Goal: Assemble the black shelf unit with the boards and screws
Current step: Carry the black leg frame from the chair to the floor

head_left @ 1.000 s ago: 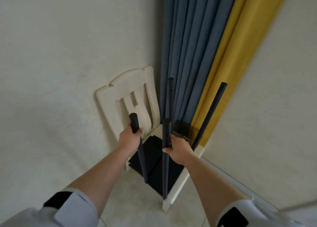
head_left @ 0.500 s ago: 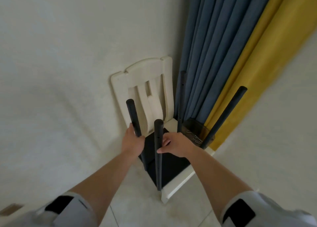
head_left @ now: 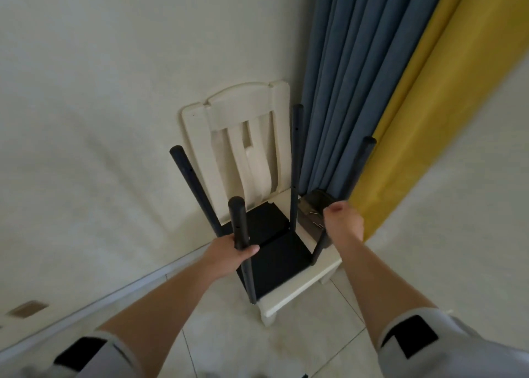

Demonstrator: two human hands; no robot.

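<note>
The black shelf unit stands on a cream chair (head_left: 240, 106): a black board (head_left: 282, 253) with four black poles rising from its corners. My left hand (head_left: 229, 256) grips the near pole (head_left: 238, 220) about halfway up. My right hand (head_left: 345, 223), blurred, is over the right pole (head_left: 363, 163), and its curled fingers seem to wrap it. The back-left pole (head_left: 187, 174) and the back pole (head_left: 296, 148) stand free. A small dark box (head_left: 310, 204) with screws in it sits on the seat beside my right hand.
The chair stands in a room corner, with a cream wall (head_left: 86, 120) on the left. Blue curtains (head_left: 343, 77) and yellow curtains (head_left: 435, 86) hang behind it. Pale floor tiles (head_left: 272, 349) lie in front.
My left hand left the back-left pole and now grips the near pole. My right hand let go of the near pole and moved right to the right pole. The view shifted.
</note>
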